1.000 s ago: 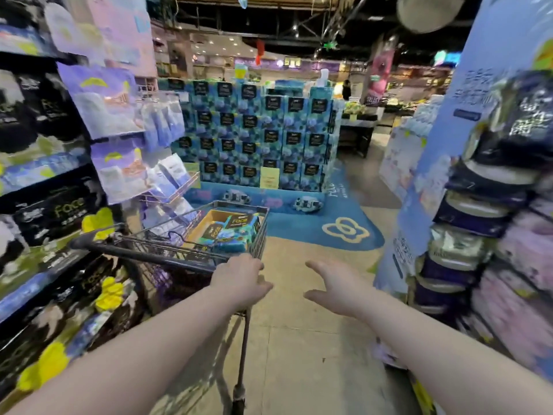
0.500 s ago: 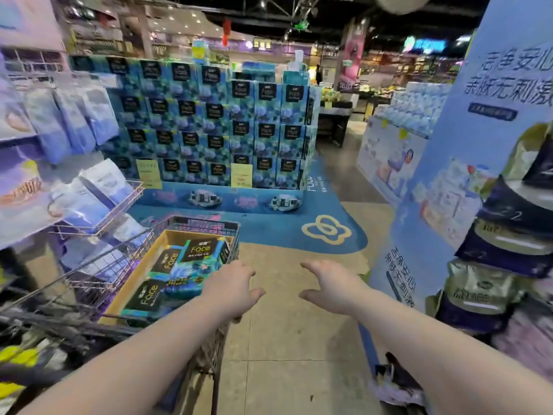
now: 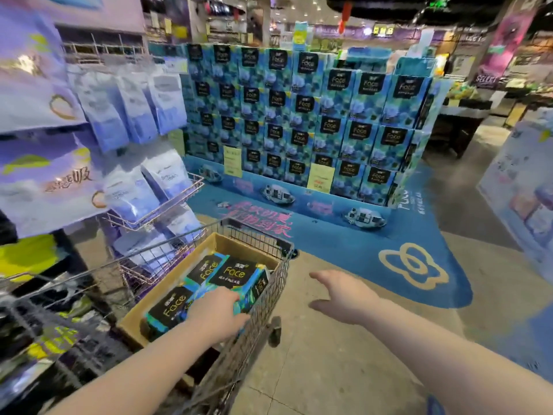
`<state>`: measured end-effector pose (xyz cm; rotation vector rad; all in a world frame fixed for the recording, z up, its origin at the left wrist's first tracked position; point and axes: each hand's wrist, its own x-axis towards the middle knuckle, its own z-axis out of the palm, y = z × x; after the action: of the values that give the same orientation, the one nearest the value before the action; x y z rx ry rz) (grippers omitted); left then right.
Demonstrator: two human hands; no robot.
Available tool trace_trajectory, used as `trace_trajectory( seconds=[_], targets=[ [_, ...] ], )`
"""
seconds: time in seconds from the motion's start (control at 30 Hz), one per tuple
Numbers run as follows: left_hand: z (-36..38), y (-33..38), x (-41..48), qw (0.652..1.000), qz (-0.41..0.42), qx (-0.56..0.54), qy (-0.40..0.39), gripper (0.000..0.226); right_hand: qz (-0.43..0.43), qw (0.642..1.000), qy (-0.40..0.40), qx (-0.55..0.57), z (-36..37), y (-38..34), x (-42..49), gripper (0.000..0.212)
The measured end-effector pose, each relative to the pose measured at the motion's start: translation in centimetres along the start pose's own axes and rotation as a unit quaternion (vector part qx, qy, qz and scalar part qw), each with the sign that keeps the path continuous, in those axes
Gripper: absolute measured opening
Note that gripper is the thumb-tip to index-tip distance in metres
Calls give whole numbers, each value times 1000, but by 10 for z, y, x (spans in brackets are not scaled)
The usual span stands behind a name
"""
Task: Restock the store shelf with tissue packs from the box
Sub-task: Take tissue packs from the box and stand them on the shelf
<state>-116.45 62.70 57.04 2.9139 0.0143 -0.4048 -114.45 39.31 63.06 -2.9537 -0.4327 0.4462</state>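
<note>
Lower left of the aisle: wire cart (image 3: 270,307), holding an open cardboard box (image 3: 239,244).
Contents of box: tissue packs (image 3: 233,272), blue-green with black labels, lying flat in a row.
Left hand (image 3: 217,310): reaches over the cart's near rim, fingers lying forward on the nearest pack and not closed round it.
Right hand (image 3: 341,298): beside the cart, in the air above the floor, fingers spread and holding nothing.
Hands well apart.
Behind the cart: tall wall of stacked packs (image 3: 299,115) on a blue floor mat (image 3: 413,268).
Left side: wire baskets (image 3: 167,205) and hanging pouches (image 3: 131,106).
</note>
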Motion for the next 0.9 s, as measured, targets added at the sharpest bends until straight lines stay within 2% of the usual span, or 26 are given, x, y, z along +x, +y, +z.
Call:
trace_trajectory(
  seconds=[0.23, 0.53, 0.73, 0.9],
  targets=[
    [7, 10, 34, 991, -126, -55, -3, 52, -82, 995, -55, -11, -16, 40, 99, 63],
    [30, -52, 51, 949, -293, -111, -27, 52, -179, 975, -129, -17, 6, 2, 214, 67],
    [61, -88, 88, 893, -369, -251, -53, 69, -188, 964, -182, -44, 16, -16, 290, 65],
    [77, -101, 110, 837, -416, -352, -56, 67, -166, 959, -225, -43, 30, -28, 341, 68]
  ],
)
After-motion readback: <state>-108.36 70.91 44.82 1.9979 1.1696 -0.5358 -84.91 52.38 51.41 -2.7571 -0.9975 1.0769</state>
